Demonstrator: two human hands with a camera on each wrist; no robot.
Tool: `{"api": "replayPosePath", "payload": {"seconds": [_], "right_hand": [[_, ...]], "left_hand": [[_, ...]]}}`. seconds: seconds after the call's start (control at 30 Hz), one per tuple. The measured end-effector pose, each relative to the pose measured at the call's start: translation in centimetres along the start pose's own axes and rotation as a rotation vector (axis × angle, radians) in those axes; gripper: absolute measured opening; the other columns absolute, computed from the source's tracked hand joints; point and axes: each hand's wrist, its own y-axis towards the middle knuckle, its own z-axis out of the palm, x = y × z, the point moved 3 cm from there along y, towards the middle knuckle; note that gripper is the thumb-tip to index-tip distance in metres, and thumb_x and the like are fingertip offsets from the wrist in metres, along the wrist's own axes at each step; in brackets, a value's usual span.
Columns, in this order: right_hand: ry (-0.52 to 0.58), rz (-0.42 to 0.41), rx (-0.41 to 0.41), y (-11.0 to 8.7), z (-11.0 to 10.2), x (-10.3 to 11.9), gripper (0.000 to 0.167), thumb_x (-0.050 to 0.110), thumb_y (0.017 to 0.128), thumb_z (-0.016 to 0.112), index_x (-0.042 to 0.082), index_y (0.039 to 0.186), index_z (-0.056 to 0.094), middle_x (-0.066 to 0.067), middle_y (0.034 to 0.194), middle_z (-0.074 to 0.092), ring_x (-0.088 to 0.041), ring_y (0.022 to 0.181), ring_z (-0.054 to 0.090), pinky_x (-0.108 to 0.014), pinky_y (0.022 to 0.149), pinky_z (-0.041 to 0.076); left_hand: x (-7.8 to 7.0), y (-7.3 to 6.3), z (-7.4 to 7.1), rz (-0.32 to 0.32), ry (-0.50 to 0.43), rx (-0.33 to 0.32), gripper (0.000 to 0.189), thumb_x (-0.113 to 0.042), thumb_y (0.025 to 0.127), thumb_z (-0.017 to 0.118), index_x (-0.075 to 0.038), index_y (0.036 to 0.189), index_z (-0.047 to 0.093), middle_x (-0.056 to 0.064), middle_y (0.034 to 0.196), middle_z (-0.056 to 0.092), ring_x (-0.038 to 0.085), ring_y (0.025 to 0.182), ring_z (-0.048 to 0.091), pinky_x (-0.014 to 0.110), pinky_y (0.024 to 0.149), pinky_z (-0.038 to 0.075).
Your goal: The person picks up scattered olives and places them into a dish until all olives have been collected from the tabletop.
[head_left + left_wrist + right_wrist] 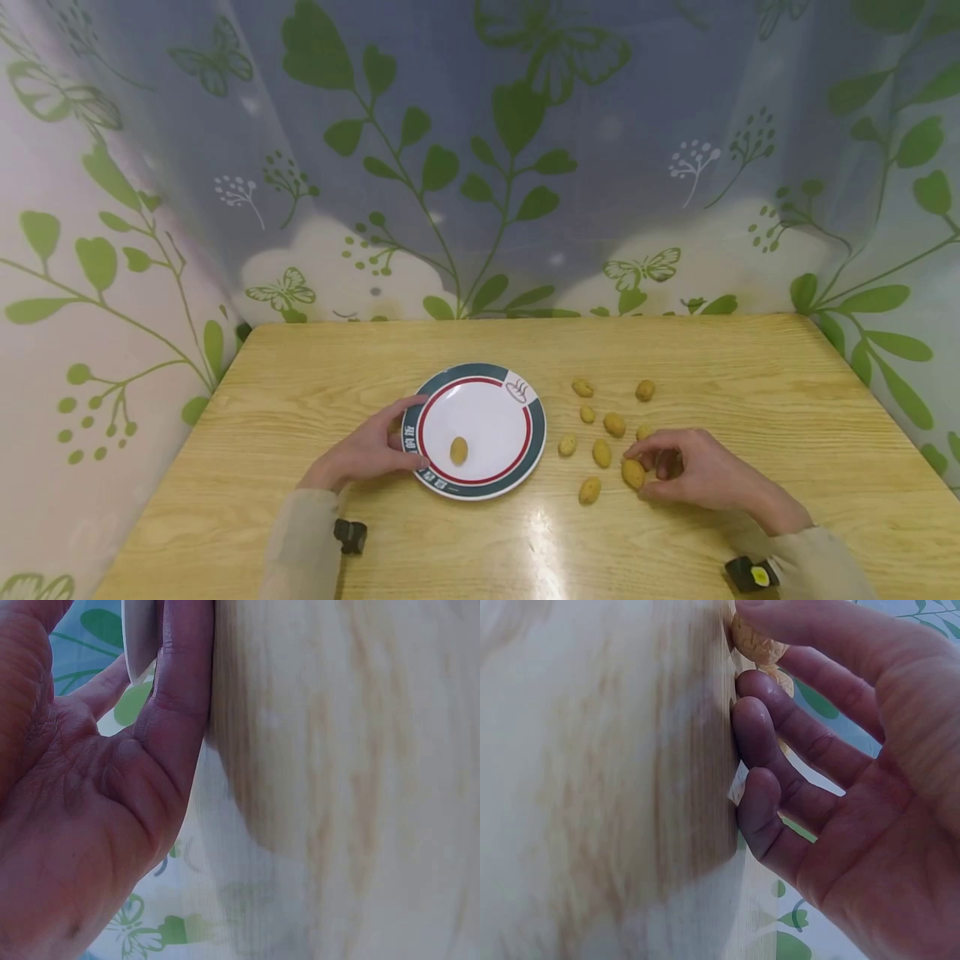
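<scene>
At the left rim of a white plate (480,417) with a dark green border and red ring is my left hand (363,450). It grips the rim between thumb and fingers; the left wrist view shows the plate edge between them. One yellow, potato-like oval (459,451) lies on the plate. To the right, my right hand (701,471) pinches another small potato-like oval (633,474) between thumb and forefinger. Seen from the right wrist, this oval (756,641) has a wrinkled surface and is close to the table; the other fingers are bent with their tips at the tabletop.
Several similar ovals (602,453) lie loose on the wooden table (345,367) between the plate and my right hand, with one (645,390) farther back. A curtain (600,167) printed with leaves and butterflies hangs behind the table and along both sides.
</scene>
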Motion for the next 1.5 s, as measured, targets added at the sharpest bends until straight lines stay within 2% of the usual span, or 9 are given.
{"api": "replayPosePath", "payload": {"seconds": [0.27,0.5,0.73,1.0,1.5], "right_hand": [[-0.023,-0.010,-0.009,0.0,0.0,0.1,0.033,0.020,0.086,0.082,0.010,0.116,0.072,0.003,0.094,0.067,0.002,0.077,0.059,-0.023,0.066,0.053],[-0.025,-0.001,-0.009,0.1,0.0,0.1,0.032,0.018,0.085,0.082,0.011,0.115,0.072,0.004,0.093,0.066,0.002,0.076,0.059,-0.023,0.065,0.053],[-0.032,0.002,-0.005,0.1,-0.2,0.3,0.032,0.016,0.085,0.081,0.010,0.115,0.072,0.004,0.092,0.066,0.002,0.075,0.058,-0.023,0.063,0.052],[-0.027,-0.001,-0.008,0.4,-0.3,0.4,0.033,0.014,0.085,0.082,0.013,0.116,0.071,0.004,0.090,0.066,0.001,0.075,0.058,-0.023,0.063,0.051],[-0.109,-0.082,-0.095,1.6,-0.3,1.5,0.034,0.013,0.083,0.084,0.016,0.114,0.071,0.010,0.085,0.067,-0.002,0.076,0.060,-0.023,0.062,0.051]], "left_hand": [[0.1,0.0,0.0,-0.011,-0.007,-0.005,0.092,-0.025,0.081,0.087,-0.027,0.157,0.036,0.012,0.127,0.061,0.017,0.091,0.068,0.030,0.082,0.053],[-0.1,-0.1,0.0,0.010,-0.004,0.004,0.092,-0.022,0.082,0.087,-0.023,0.158,0.035,0.011,0.120,0.064,0.016,0.088,0.067,0.030,0.080,0.052],[0.0,0.0,0.0,0.024,-0.014,0.018,0.093,-0.024,0.082,0.086,-0.023,0.158,0.034,0.012,0.125,0.063,0.016,0.093,0.069,0.029,0.082,0.054],[-0.1,-0.1,-0.1,0.017,0.007,0.003,0.093,-0.024,0.081,0.087,-0.023,0.158,0.035,0.011,0.123,0.063,0.016,0.091,0.068,0.031,0.083,0.053],[-0.1,-0.1,0.0,0.008,-0.001,0.005,0.093,-0.024,0.081,0.087,-0.023,0.158,0.035,0.011,0.123,0.063,0.016,0.091,0.068,0.032,0.084,0.053]]}}
